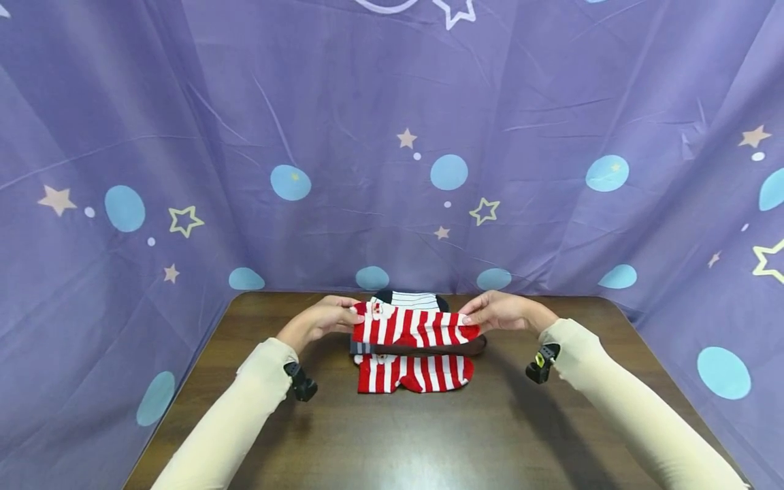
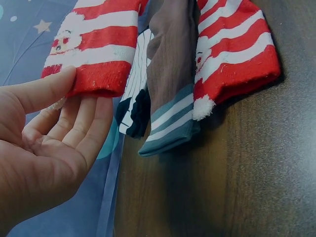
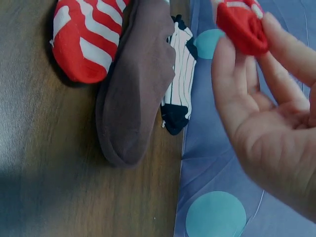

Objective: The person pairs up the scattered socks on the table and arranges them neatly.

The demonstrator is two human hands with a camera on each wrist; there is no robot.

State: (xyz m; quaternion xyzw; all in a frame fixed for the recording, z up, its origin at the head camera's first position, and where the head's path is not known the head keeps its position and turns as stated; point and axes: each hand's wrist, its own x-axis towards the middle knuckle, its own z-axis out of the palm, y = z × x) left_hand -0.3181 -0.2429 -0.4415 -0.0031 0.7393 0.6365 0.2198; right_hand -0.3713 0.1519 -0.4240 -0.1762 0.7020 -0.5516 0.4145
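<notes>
Both hands hold up one red-and-white striped sock with a Santa face, stretched sideways above the table. My left hand pinches its cuff, thumb on top and fingers beneath, as the left wrist view shows. At the other end my right hand pinches the red toe. Under the held sock lies a brown sock with a grey striped cuff. Nearer the person is a second striped Santa sock, flat on the wood. A white sock with dark lines and dark ends lies at the back, partly covered in the head view.
The dark wooden table reaches toward the person. A purple curtain with stars and blue ovals hangs behind the table and along both sides. Small black cameras are strapped to the wrists over cream sleeves.
</notes>
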